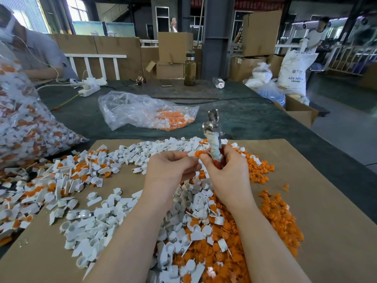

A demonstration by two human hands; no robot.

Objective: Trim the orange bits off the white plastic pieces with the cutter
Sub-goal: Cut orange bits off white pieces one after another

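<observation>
My left hand [170, 170] pinches a small white plastic piece [191, 153] with an orange bit [199, 153] on it, held above the pile. My right hand [226, 170] grips the cutter [213, 135] by its cloth-wrapped, red-ended handles, metal jaws pointing up and away. My right thumb and fingertip touch the orange bit. White pieces [98, 217] lie heaped on a brown cardboard sheet [326, 221] to the left and centre. Loose orange bits [279, 213] are piled to the right.
A large clear bag [26, 123] of untrimmed pieces sits at left, a half-empty bag [146, 111] lies beyond the cardboard. Another person [30, 52] works at the far left. A bottle [189, 68], phone [165, 83] and power strip [89, 90] stand at the table's far side.
</observation>
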